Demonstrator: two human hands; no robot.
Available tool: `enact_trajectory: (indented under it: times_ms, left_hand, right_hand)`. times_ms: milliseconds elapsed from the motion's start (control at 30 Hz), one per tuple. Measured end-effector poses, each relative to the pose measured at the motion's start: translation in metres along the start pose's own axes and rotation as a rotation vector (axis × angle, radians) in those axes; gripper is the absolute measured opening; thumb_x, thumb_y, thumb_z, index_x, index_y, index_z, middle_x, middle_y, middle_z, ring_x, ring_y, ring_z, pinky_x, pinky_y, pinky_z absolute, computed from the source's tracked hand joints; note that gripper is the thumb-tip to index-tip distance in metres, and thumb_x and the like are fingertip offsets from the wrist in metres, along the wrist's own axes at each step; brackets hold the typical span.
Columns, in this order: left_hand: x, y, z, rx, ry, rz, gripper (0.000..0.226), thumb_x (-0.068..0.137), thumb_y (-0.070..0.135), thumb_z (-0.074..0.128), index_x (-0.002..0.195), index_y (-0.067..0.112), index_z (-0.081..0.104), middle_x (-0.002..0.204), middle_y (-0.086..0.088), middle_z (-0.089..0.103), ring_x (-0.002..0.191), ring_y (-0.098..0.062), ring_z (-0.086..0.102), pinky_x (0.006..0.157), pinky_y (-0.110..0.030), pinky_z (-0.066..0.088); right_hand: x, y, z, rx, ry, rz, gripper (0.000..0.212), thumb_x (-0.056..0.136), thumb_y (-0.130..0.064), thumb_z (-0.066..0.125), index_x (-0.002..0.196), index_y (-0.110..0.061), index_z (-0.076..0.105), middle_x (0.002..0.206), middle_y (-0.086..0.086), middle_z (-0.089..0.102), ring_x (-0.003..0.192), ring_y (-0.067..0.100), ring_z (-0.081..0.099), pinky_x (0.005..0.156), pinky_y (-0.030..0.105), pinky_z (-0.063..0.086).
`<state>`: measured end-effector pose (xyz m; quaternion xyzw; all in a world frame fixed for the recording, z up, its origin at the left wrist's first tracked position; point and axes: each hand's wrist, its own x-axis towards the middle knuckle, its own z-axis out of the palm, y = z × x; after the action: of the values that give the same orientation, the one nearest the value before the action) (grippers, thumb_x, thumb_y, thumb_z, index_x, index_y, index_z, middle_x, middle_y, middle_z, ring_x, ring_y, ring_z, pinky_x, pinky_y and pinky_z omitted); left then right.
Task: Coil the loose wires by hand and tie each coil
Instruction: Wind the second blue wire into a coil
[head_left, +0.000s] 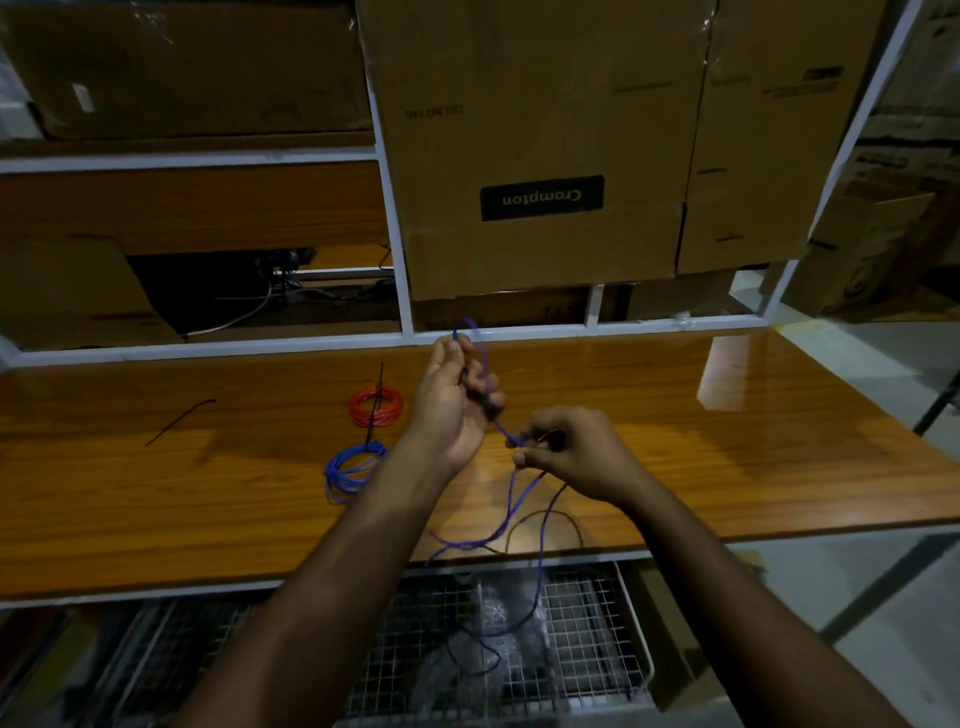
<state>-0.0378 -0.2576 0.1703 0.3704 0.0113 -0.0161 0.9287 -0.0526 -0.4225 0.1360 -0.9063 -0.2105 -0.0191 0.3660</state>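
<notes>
We see a long, loose blue insulated wire (511, 499) held above the glossy wooden surface (675, 415), with one loop rising over the left hand (449, 400) and the slack falling past the front edge toward a white wire-mesh basket (587, 623) below. The left hand, palm turned toward us, has its fingers curled round the loop and grips it. The right hand (569, 449) pinches the same wire between thumb and fingertips just beside the left hand, the strand running taut between the two. A thin dark wire (545, 519) lies curved on the surface near the front edge, under the right forearm. To the left of the hands rest two finished coils: a red wire coil (375, 407) crossed by a black tie, and nearer to us a blue wire coil (353, 470), the two close together. Well apart, farther left, lies a single black cable tie (179, 422). Behind the surface a white metal shelf frame (395, 249) carries brown cardboard boxes (540, 145), one labelled "Crompton" upside down.
</notes>
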Motion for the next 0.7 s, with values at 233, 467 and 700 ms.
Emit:
enact_trajectory:
  times_ms: [233, 467, 700]
  left_hand:
    - [0.023, 0.002, -0.009, -0.024, 0.168, 0.081, 0.021, 0.103, 0.021, 0.035, 0.085, 0.02, 0.046, 0.048, 0.007, 0.028, 0.036, -0.004, 0.027, 0.034, -0.015, 0.017]
    - [0.03, 0.008, -0.017, 0.032, 0.21, 0.064, 0.023, 0.105, 0.026, 0.037, 0.086, 0.021, 0.049, 0.052, 0.007, 0.03, 0.039, -0.005, 0.027, 0.033, -0.018, 0.016]
    - [0.027, 0.001, -0.012, 0.0, 0.155, 0.018, 0.022, 0.104, 0.024, 0.037, 0.086, 0.021, 0.051, 0.053, 0.008, 0.031, 0.041, -0.004, 0.027, 0.034, -0.017, 0.017]
  right_hand:
    - [-0.011, 0.037, 0.026, -0.113, 0.216, 0.207, 0.031, 0.069, -0.018, 0.088, 0.096, -0.024, 0.074, 0.088, -0.005, 0.06, 0.082, 0.01, 0.055, 0.074, 0.028, 0.048]
    - [-0.014, 0.066, 0.016, -0.363, 0.299, 0.269, 0.031, 0.088, -0.003, 0.062, 0.106, -0.025, 0.076, 0.101, -0.002, 0.075, 0.104, 0.018, 0.062, 0.087, 0.038, 0.05]
    - [-0.01, 0.073, 0.029, -0.416, 0.301, 0.051, 0.016, 0.091, -0.006, 0.061, 0.096, -0.016, 0.072, 0.104, 0.004, 0.051, 0.098, 0.019, 0.048, 0.073, 0.028, 0.033]
